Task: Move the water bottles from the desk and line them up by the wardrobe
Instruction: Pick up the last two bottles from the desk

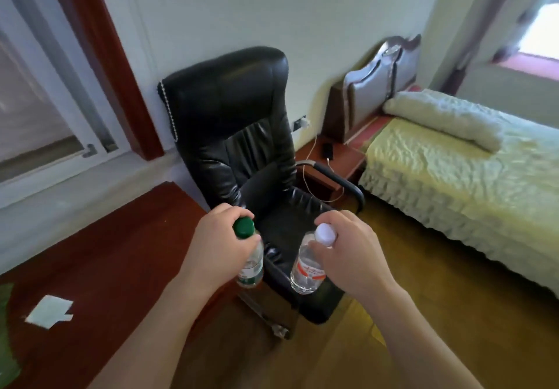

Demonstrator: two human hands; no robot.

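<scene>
The carrying step is in hand: the left hand (222,245) grips the green-capped bottle (249,260) by its neck, the right hand (344,248) the white-capped bottle (308,266) — both hanging above the black chair (239,134). Next comes the wardrobe (not in view) — standing them upright, side by side

Two bare forearms rise from the bottom edge, one from about 7 o'clock, the other from about 5 o'clock. The sleeveless left hand (222,245) and right hand (348,248) wear no rings, watch, or gloves.
</scene>
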